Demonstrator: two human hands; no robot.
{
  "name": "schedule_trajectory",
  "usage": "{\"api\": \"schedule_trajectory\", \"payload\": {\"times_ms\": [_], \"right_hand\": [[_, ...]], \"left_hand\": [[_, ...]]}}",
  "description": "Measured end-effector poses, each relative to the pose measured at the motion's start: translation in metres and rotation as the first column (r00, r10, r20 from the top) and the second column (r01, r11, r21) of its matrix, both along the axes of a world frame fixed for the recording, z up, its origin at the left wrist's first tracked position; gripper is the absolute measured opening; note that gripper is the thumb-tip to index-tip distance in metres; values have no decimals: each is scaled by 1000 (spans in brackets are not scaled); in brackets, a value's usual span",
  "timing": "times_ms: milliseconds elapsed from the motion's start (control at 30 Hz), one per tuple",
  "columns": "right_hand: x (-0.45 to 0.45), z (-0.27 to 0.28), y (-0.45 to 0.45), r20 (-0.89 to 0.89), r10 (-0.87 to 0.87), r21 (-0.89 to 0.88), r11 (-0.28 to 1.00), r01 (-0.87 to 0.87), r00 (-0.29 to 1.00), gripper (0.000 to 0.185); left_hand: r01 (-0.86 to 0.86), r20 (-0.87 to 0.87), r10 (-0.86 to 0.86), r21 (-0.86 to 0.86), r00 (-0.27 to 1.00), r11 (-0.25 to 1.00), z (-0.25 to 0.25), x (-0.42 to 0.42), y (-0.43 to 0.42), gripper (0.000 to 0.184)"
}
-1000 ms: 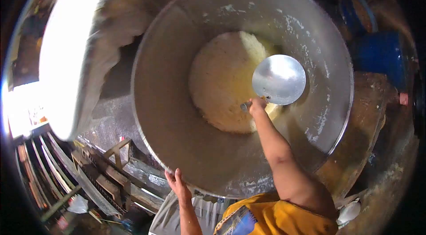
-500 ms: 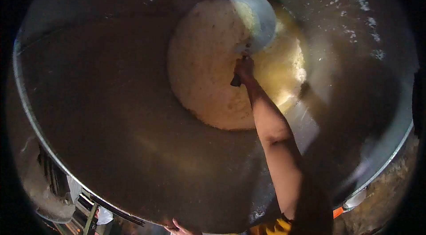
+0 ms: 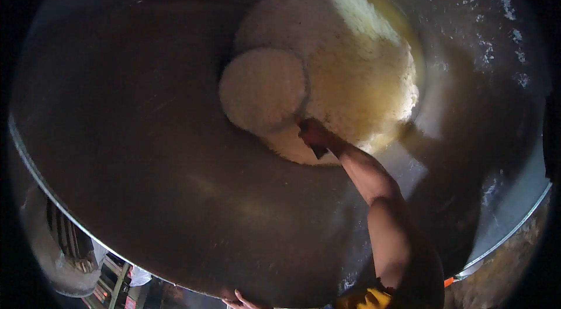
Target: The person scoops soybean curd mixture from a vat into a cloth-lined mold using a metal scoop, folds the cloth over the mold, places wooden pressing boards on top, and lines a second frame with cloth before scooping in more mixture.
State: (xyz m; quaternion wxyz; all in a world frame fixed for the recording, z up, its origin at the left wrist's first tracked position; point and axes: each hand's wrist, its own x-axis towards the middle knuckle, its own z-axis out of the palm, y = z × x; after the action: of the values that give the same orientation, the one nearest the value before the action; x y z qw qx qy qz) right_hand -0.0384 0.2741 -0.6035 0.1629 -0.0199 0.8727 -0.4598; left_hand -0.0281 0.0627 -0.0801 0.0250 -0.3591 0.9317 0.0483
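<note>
My right hand (image 3: 317, 134) is closed around the short dark handle (image 3: 319, 151) of a round metal scoop (image 3: 305, 90). The wide bowl of the scoop is full of a pale, grainy or frothy mass, level with its edge. It sits at the left side of the pale, lumpy mass (image 3: 356, 58) lying with yellowish liquid at the bottom of a big metal vat (image 3: 146, 151). At the lower edge of view, my left hand (image 3: 241, 302) rests at the near rim of the vat, its visible fingers apart; the rest of it is cut off.
The vat's high, sloping walls surround my right arm, and its bright rim (image 3: 70, 218) curves across the lower left. White residue (image 3: 488, 46) sticks to the far right wall. Outside the rim stand a slatted frame (image 3: 117, 285) and a white bag (image 3: 139, 275).
My right hand has brought the scoop from the far right side toward the lower left. The scoop showed bare metal before and now holds the pale mass. My left hand stays by the rim.
</note>
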Motion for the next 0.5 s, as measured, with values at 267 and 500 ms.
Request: {"api": "schedule_trajectory", "payload": {"times_ms": [267, 500], "right_hand": [[90, 212, -18, 947, 78, -282, 661, 695, 311, 30], [153, 386, 31, 983, -131, 16, 757, 653, 128, 10]], "left_hand": [[-84, -202, 188, 434, 961, 897, -5, 26, -43, 70], [153, -257, -47, 409, 965, 900, 1, 12, -41, 60]]}}
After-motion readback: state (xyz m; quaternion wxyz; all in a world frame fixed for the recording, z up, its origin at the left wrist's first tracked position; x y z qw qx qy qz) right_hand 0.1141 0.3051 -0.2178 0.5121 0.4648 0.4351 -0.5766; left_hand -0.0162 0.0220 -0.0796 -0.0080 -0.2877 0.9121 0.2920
